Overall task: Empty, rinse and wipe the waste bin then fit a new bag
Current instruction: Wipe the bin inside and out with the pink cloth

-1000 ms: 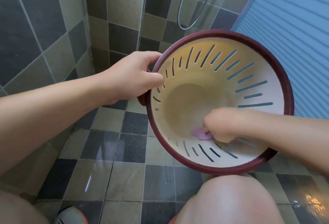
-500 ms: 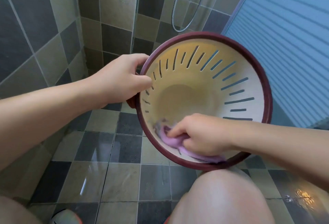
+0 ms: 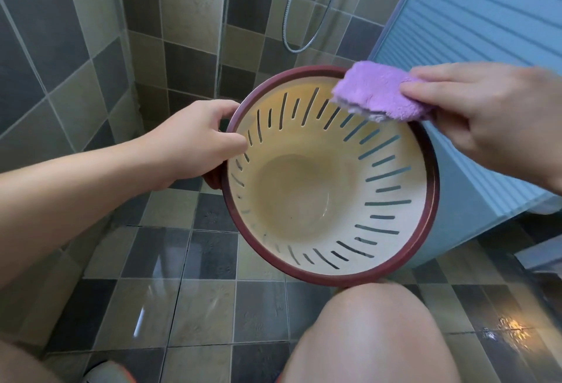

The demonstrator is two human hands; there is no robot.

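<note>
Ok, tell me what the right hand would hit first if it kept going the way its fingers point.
The right hand points leftward with the purple cloth leading. The cloth would likely brush the far rim of the waste bin first, then the left hand gripping that rim, though depth is unclear.

I've got the waste bin [image 3: 331, 176] tilted mouth-up toward me over the wet tiled floor [image 3: 188, 300]; maroon rim, cream slotted wall, inside bare; my left hand [image 3: 197, 142] grips the rim on the left, thumb inside; my right hand [image 3: 483, 118] pinches a folded purple cloth [image 3: 380, 93] at the upper right rim; my knee [image 3: 368, 337] sits just below the bin; shower hose [image 3: 307, 17] hangs on the tiled wall behind.
</note>
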